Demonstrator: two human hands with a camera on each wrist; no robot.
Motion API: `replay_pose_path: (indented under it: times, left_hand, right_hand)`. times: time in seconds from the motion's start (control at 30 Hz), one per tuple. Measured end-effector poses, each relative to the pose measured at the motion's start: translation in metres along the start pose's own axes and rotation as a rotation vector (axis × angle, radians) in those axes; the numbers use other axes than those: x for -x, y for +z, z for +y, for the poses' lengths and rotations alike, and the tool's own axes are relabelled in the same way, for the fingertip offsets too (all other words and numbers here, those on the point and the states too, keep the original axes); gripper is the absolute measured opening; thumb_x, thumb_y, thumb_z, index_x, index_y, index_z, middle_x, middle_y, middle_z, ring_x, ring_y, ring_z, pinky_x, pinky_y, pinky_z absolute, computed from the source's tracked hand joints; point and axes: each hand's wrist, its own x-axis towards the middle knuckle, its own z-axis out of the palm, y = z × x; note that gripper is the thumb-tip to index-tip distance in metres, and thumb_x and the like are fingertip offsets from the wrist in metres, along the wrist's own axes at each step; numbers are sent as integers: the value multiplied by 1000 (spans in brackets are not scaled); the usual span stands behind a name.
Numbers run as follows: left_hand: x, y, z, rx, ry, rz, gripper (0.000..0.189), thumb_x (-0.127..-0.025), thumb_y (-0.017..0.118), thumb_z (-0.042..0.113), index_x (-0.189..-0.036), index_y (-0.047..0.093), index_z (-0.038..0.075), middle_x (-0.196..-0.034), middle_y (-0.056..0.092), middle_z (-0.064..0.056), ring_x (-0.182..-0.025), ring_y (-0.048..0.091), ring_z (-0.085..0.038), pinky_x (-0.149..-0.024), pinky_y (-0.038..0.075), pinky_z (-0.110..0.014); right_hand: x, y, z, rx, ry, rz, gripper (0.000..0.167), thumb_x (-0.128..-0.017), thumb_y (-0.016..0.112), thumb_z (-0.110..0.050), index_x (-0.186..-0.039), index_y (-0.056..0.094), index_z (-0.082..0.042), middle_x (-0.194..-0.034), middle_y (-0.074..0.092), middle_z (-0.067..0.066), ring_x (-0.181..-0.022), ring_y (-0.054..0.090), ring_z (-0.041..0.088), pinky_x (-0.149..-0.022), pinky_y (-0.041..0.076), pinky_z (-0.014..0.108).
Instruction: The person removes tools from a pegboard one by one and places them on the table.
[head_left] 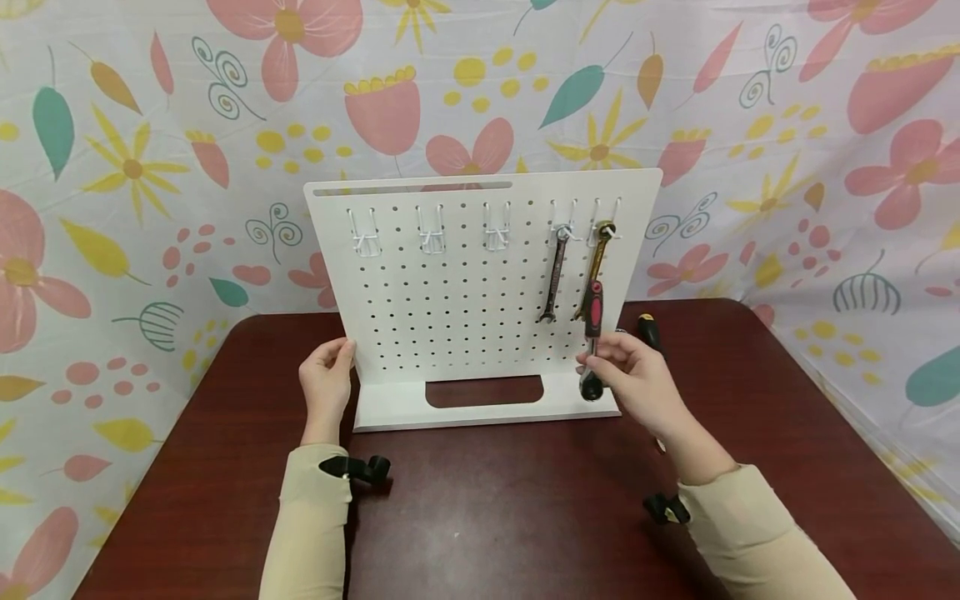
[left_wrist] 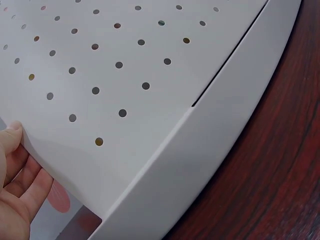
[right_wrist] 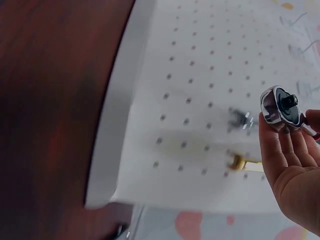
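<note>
A white pegboard stands upright on its base. My left hand grips its left edge low down, thumb on the front face and fingers behind, as the left wrist view shows. In front of the board's lower right, my right hand pinches a ratchet wrench near its head, the red-and-black handle pointing up. Its round chrome head shows the square drive in the right wrist view. A silver wrench and a gold-coloured wrench hang from hooks behind it; the ratchet handle partly covers the gold one.
Several white double hooks line the board's upper part, those on the left and middle bearing no tool. A black-and-yellow handle shows on the dark red table, beyond my right hand. A flower-patterned cloth hangs behind.
</note>
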Motion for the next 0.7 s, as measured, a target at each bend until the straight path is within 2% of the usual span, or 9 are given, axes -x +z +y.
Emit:
replay_pose_path:
  times: [0.2, 0.33, 0.43, 0.57, 0.7]
  left_hand:
    - [0, 0, 0, -1, -15, -2, 31, -91, 64, 30, -105, 69, 3, -101, 66, -12, -82, 61, -5, -73, 54, -12]
    - [0, 0, 1, -4, -12, -6, 30, -91, 64, 28, -105, 69, 3, -102, 67, -13, -80, 61, -2, -72, 53, -12]
    - [0, 0, 1, -12, -9, -8, 30, -91, 63, 29, -106, 69, 3, -103, 67, -14, -78, 61, 1, -70, 53, -11]
    - [0, -1, 0, -10, -3, -8, 31, -91, 63, 29, -106, 68, 2, -103, 67, -14, -77, 60, 3, -70, 52, -9]
    - [1, -1, 0, -4, 1, -9, 31, -91, 63, 29, -106, 69, 2, -102, 67, -15, -77, 60, 3, -69, 52, -9]
  right_hand:
    - [11, -26, 9, 96, 48, 11, 19, -95, 58, -13, -112, 53, -5, -91, 70, -12, -86, 67, 2, -76, 52, 11]
    - [18, -43, 18, 87, 89, 34, 25, -95, 58, -13, -114, 50, 2, -91, 71, -10, -85, 68, 3, -72, 54, 13]
    - [23, -55, 25, 135, 110, 62, 25, -95, 58, -15, -112, 50, 1, -89, 70, -14, -81, 67, 0, -67, 54, 14]
    - [30, -71, 38, 213, 172, 95, 25, -95, 58, -20, -110, 48, -3, -89, 67, -19, -79, 65, -3, -63, 54, 16]
    - [38, -83, 51, 229, 252, 124, 29, -95, 59, -21, -108, 45, 0, -86, 68, -19, -76, 64, -3, -61, 55, 20]
